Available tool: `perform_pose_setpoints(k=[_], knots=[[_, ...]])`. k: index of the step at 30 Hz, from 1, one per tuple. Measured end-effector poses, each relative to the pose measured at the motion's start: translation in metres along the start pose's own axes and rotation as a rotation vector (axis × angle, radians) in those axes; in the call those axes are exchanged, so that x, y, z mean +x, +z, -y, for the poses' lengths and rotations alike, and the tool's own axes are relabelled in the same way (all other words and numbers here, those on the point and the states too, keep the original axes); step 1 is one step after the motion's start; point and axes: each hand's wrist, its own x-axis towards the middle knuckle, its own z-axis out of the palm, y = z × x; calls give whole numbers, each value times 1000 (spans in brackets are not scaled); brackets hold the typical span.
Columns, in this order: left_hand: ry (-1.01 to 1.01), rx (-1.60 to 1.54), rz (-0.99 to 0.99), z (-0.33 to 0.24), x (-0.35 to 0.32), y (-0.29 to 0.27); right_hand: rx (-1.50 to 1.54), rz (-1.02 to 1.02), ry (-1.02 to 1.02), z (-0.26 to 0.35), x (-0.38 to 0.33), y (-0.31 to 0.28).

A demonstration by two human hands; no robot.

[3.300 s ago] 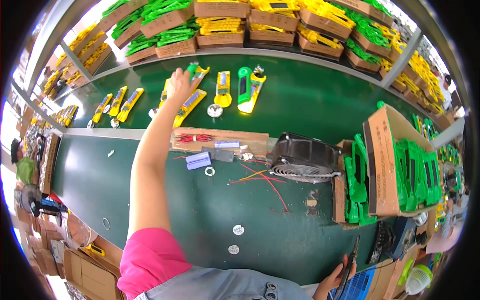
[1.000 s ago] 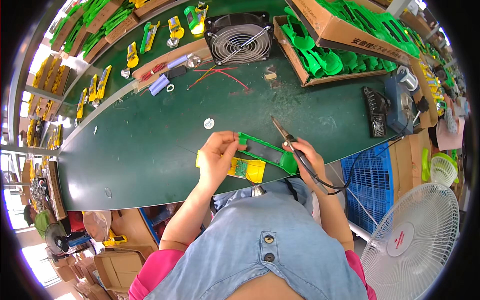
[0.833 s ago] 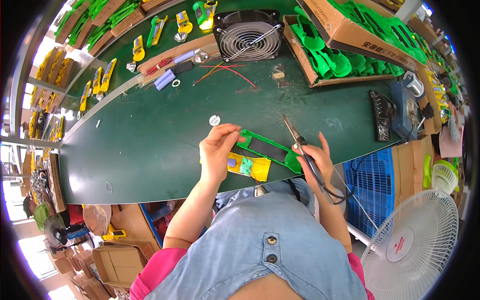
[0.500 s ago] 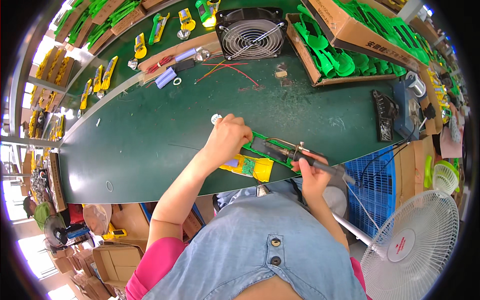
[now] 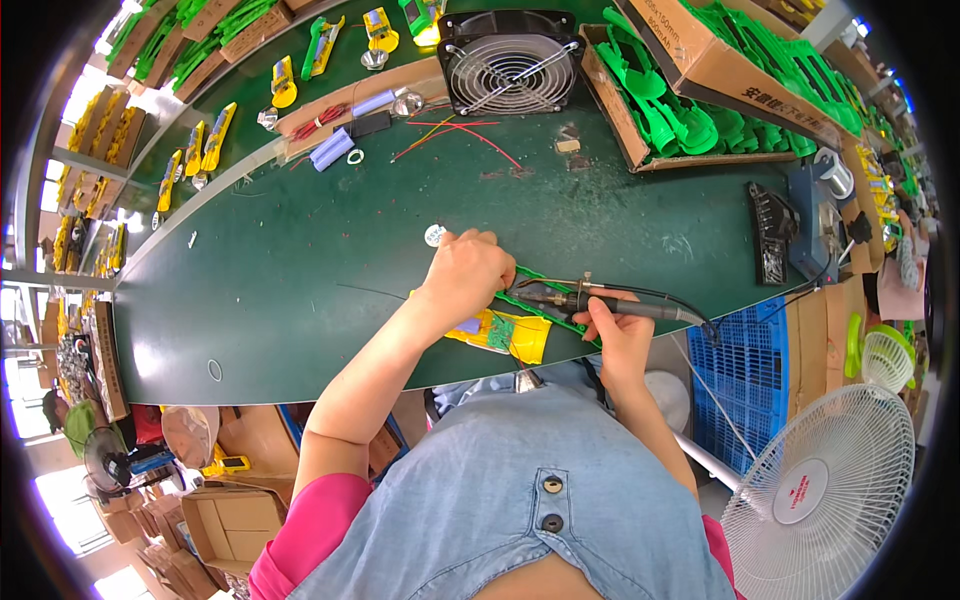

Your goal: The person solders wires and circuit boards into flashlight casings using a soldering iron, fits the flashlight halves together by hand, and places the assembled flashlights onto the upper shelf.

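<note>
My right hand (image 5: 622,338) grips a black soldering iron (image 5: 640,309) with a thin metal tube along its top and a cable trailing from its back end. The iron points left, its tip over a green plastic casing (image 5: 545,272) with a dark inside. At the casing's left end, my left hand (image 5: 468,272) has its fingers curled closed on it; the fingertips are partly hidden. Just nearer to me lies a yellow flashlight housing (image 5: 530,340) holding a small green circuit board (image 5: 500,331) and a lilac battery (image 5: 468,326). A silver reflector (image 5: 527,380) hangs at the table edge.
Beyond my left hand lies a round white disc (image 5: 434,235). A square metal fan (image 5: 512,75) stands at the back, beside a box of green casings (image 5: 690,130). A blue soldering station (image 5: 812,215) with a solder spool sits right. A white fan (image 5: 815,490) stands below right.
The iron has swung from a downward slant to nearly level, and its tip has shifted left towards my left hand. The view has shifted slightly.
</note>
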Motion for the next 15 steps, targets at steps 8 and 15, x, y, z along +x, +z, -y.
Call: perform_pose_setpoints(k=[8,15], knots=[[-4,-4,1,1,2,1,-15,11,-7,0,0,0],[0,-3,30,3,4,4,55,35,-144,3,-9,-7]])
